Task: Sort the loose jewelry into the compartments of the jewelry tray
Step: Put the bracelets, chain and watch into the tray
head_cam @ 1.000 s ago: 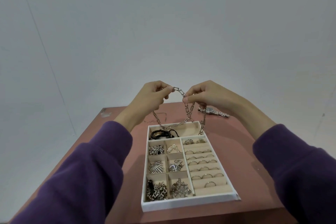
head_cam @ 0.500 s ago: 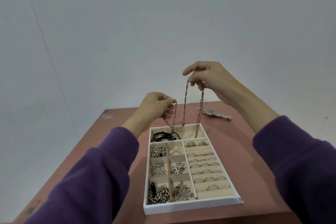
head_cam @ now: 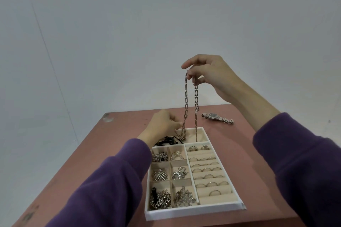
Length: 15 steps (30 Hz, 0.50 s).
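Observation:
A white jewelry tray with beige compartments lies on the reddish table. My right hand is raised above the tray's far end and pinches the top of a silver link chain. The chain hangs in two strands into the wide far compartment. My left hand is low at that compartment's left side and pinches the chain's lower part. A black cord piece lies in the same compartment. The small left compartments hold silver pieces, and rings sit in the slotted rows on the right.
A silver wristwatch lies loose on the table beyond the tray, to the right of the chain. A plain white wall stands behind the table. The table's left corner has a scuffed pale patch.
My right hand rose with the chain's top, pulling it into long hanging strands. My left hand dropped from beside it to the far compartment, and the chain's lower end now rests in there.

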Available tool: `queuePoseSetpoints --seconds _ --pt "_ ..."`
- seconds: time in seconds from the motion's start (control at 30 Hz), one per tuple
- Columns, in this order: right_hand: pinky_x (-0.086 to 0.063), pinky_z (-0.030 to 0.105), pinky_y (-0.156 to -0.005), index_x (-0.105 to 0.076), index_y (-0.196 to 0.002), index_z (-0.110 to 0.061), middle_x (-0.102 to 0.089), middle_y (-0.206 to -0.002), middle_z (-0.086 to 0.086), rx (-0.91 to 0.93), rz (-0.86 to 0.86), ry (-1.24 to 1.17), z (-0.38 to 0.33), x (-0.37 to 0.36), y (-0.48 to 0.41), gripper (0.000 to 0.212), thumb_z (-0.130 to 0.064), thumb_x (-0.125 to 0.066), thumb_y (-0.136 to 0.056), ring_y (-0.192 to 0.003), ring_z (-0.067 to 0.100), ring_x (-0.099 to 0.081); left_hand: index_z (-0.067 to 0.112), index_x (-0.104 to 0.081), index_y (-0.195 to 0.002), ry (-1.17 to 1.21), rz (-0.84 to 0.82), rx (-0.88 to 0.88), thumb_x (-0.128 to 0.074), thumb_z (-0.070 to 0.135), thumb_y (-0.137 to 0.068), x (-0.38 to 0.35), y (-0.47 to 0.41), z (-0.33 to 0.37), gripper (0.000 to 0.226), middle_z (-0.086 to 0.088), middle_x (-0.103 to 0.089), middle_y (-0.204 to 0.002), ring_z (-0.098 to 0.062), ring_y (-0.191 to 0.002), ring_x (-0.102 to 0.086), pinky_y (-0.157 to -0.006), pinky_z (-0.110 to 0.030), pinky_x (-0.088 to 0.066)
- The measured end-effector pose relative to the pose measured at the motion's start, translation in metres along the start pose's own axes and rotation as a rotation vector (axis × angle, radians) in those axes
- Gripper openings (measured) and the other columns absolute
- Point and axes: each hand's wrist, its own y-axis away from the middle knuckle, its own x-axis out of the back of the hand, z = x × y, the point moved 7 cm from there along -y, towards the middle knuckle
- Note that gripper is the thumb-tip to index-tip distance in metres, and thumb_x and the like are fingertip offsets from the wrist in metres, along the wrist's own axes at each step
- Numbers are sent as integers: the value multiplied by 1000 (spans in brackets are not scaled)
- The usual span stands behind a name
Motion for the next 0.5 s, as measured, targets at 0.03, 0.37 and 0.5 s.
queuePoseSetpoints --seconds 0.03,0.37,0.5 --pt "-47 21 -58 -67 -84 -14 -59 -65 3 4 -2 2 -1 0 0 25 5 -51 -79 -58 15 -51 15 -55 -61 -41 4 -14 -60 23 -87 -2 0 0 28 4 -48 -57 -6 -52 -41 -46 -15 -30" --pt "-48 21 -62 -67 -78 -18 -63 -65 1 25 -32 58 -2 -9 -2 29 5 -49 -79 -61 15 -54 16 -71 -95 -69 79 -91 -54 17 -88 7 2 -10 18 5 -62 -79 -2 -59 -49 -45 -5 -38" --pt "-47 21 -62 -67 -77 -20 -65 -68 2 29 -50 89 4 -15 1 31 5 -49 -78 -63 15 -55 20 -69 -92 21 268 -85 -52 14 -88 24 14 -25 18 8 -59 -74 -2 -60 -50 -46 -3 -39"
